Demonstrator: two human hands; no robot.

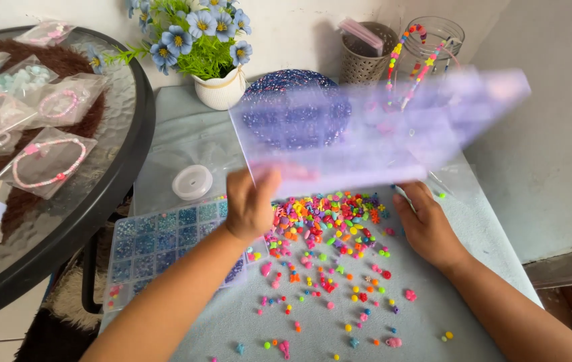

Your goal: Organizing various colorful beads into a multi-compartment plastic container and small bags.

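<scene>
Both hands on a translucent purple plastic tray [373, 131], held up off the table and tilted, right end higher. It's motion-blurred, so contents can't be made out

Left hand [251, 203]: fingers closed around the tray's near-left edge, thumb on top. Right hand [425, 224]: under the near-right edge, fingers up against it; grip looks closed but the blurred tray hides the fingertips, so can't tell for sure

Directly below the tray, on the grey-blue table cover [474, 221]: a loose pile of mixed coloured beads [329, 228], densest just near of the tray edge between the two hands, thinning out to scattered single beads toward the near side

Left of the pile, partly under the left forearm: clear compartment box [158, 241] with mostly blue beads in a grid of cells. Just far of it, a small round white spool [192, 182]

Far side, behind the tray: white pot of blue flowers [205, 40], a dark glittery round thing [293, 100] seen partly through the tray, a metal mesh cup [366, 50], and a glass jar [437, 40] with bead strands draped over it

Far left: round glass table [108, 174] holding clear bags with pink and pale bead bracelets [48, 161]
</scene>
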